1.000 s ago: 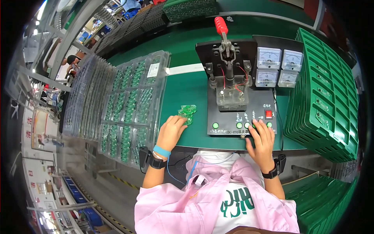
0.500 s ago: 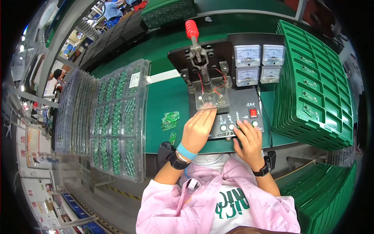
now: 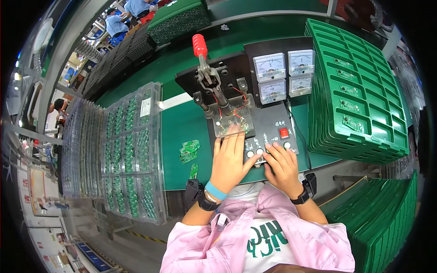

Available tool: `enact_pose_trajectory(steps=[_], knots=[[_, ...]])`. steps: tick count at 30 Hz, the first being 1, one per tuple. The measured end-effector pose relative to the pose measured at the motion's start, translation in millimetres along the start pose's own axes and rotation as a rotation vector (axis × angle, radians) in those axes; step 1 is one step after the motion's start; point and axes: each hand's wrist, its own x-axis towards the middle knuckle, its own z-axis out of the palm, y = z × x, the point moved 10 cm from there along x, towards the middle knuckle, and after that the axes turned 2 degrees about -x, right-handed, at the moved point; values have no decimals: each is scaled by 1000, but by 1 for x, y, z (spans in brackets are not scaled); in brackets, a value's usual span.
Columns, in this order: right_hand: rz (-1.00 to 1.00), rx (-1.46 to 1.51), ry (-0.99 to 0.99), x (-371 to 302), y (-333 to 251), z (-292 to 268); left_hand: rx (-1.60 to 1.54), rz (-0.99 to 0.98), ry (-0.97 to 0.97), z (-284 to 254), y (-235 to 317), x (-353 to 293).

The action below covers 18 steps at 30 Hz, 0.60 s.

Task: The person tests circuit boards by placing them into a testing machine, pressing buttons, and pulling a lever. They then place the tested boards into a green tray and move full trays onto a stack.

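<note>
My left hand (image 3: 229, 159) lies palm down with its fingers stretched out, open. Its fingertips reach the front edge of the clear plate (image 3: 233, 123) on a test fixture, and what lies under them is hidden. The left thumb points right, at the row of white buttons (image 3: 250, 154). My right hand (image 3: 281, 169) is open too, fingertips resting along the same button row near the red rocker switch (image 3: 284, 133). Above the plate, the clamp's red handle (image 3: 199, 46) stands upright. Left of my left hand lie several loose green circuit boards (image 3: 189, 150).
Clear blister trays of green boards (image 3: 157, 154) stand at left. Panel meters (image 3: 270, 67) rise behind the fixture. Stacked green trays (image 3: 334, 132) hold boards at right, with more green trays (image 3: 378, 218) below. A black cable (image 3: 298, 132) runs beside the fixture. People in blue (image 3: 116, 25) work far off.
The left thumb has swung out to the right toward the buttons. The left fingers stay at the fixture's front, the right hand at the buttons. The whole view has shifted a little.
</note>
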Motion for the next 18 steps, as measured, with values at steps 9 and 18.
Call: enact_pose_trajectory(steps=[9, 18], knots=[[-5, 33, 2, 1, -2, -2, -80, -24, -58, -23, 24, -4], [-3, 31, 14, 3, 0, -2, -456, 147, 732, -151, 5, 89]])
